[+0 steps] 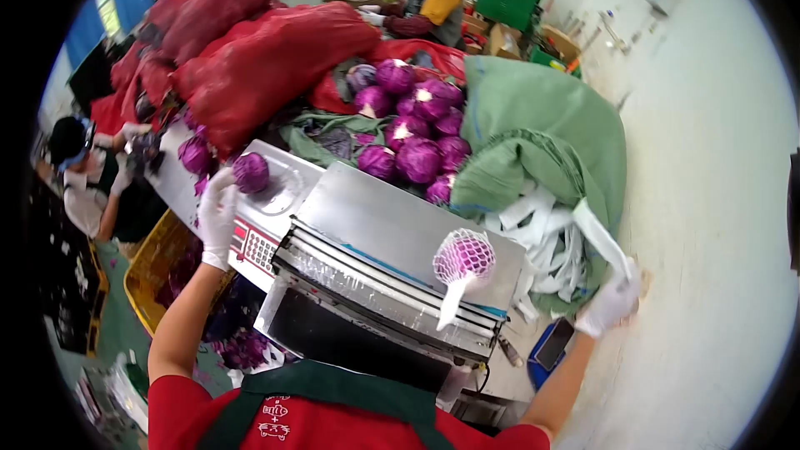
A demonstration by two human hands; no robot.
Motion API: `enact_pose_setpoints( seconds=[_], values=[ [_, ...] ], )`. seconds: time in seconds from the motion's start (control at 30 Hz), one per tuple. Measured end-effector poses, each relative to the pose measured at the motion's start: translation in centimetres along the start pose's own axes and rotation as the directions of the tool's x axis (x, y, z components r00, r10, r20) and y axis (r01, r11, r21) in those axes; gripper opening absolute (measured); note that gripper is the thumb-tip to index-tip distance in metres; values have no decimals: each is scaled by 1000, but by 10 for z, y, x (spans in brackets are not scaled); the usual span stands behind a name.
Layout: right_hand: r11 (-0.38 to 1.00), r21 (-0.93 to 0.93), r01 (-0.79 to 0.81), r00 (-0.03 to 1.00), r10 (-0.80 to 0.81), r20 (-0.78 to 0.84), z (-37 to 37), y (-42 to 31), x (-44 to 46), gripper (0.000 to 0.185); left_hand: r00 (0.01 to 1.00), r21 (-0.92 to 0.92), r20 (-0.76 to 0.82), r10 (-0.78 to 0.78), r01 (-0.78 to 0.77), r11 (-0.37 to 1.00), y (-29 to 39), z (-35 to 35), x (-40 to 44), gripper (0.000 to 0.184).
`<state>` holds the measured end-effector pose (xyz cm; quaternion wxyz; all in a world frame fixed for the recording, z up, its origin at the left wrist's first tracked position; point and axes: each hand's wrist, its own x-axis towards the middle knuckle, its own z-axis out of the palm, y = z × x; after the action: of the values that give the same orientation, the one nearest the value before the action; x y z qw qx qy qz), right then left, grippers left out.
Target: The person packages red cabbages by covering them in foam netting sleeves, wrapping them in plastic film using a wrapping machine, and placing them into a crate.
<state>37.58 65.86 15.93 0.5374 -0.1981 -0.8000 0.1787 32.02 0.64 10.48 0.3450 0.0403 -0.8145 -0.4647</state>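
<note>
My left hand [218,221], in a white glove, is at the left edge of a weighing scale [287,175]. Its fingers point up beside a purple cabbage [251,172] on the scale's plate; whether they touch it I cannot tell. At the right, my gloved right hand [611,307] grips the end of a white mesh sleeve [602,237], which stretches up toward a pile of such sleeves [542,237]. Another purple cabbage [467,258], inside a white net with its tail hanging toward me, rests on the metal wrapping machine [358,212].
Several purple cabbages [419,158] are heaped behind the machine, beside a green sack [542,117]. Red sacks [275,58] lie further left. A yellow crate [154,262] stands below left. One co-worker [87,175] is at left, another [437,4] at the back. A wall [700,158] bounds the right.
</note>
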Motion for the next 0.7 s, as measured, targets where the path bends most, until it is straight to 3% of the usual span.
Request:
enact_pose_setpoints(
  seconds=[0.03,0.07,0.13,0.17,0.2,0.23,0.27,0.3,0.37,0.4,0.43,0.47,0.5,0.57,0.63,0.7],
  values=[
    [985,91,148,983,-136,-123,-10,-26,5,20,991,37,20,130,-130,991,36,4,-11,22],
    [980,106,168,981,-156,-118,-21,-59,3,20,980,26,45,195,-196,980,62,12,-22,23],
    [870,436,231,942,-313,126,-37,-126,-19,17,887,-40,122,445,-443,895,131,27,-43,42],
    [716,641,278,843,-501,194,-37,-155,-34,12,825,-124,275,494,-479,869,169,27,-49,59],
    [702,660,268,734,-592,333,-45,-189,-47,11,733,-184,465,497,-469,864,189,29,-53,74],
    [586,765,266,581,-731,358,-47,-216,-55,19,651,-212,465,600,-576,789,206,30,-63,80],
    [475,856,205,403,-838,368,-48,-243,-64,27,565,-220,552,614,-611,760,217,28,-69,80],
    [463,863,204,337,-860,382,-47,-250,-73,29,543,-217,479,690,-688,692,215,29,-75,64],
    [405,892,202,290,-894,340,-45,-273,-73,28,670,-154,508,542,-548,822,189,18,-86,40],
    [458,884,96,398,-831,387,-40,-279,-77,28,763,-192,361,536,-501,844,182,15,-81,25],
    [497,867,-20,496,-749,440,-36,-284,-85,29,776,-260,378,505,-434,862,155,15,-81,27],
    [578,739,-346,540,-521,660,-33,-289,-101,34,859,-315,436,267,-132,940,148,11,-87,25],
    [450,674,-586,500,-453,738,-34,-315,-103,41,862,-343,507,16,184,921,145,6,-91,24],
    [460,592,-661,414,-435,800,-13,-344,-134,52,885,-439,454,-100,320,840,139,0,-91,23],
    [547,446,-708,293,-346,891,10,-349,-174,24,867,-401,469,-170,381,833,123,-3,-95,25],
    [627,560,-541,512,-282,811,28,-369,-183,20,846,-468,435,-307,504,726,101,-11,-93,20]
  ],
)
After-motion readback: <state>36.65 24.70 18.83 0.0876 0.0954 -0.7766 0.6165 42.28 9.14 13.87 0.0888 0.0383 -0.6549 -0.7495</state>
